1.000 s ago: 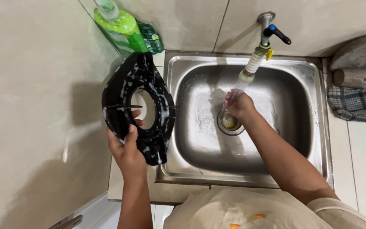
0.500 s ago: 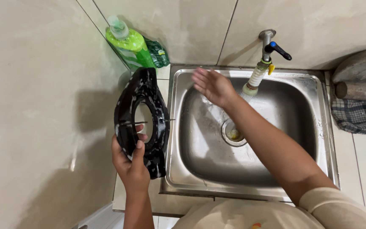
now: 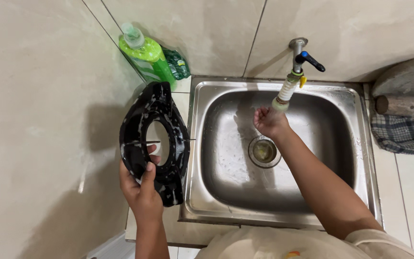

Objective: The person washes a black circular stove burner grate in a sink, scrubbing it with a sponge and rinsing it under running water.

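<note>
Two fingers (image 3: 155,149) through black ring's (image 3: 178,144) hole

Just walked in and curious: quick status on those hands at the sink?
Left hand grips black soapy ring-shaped part, held beside sink. Right hand cupped under tap nozzle. Green soap bottle behind, nothing blocking.

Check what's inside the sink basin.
In the sink: a round drain strainer at the bottom, suds on the steel, and the right hand cupped under the tap nozzle. The forearm hides the basin floor below it.
</note>
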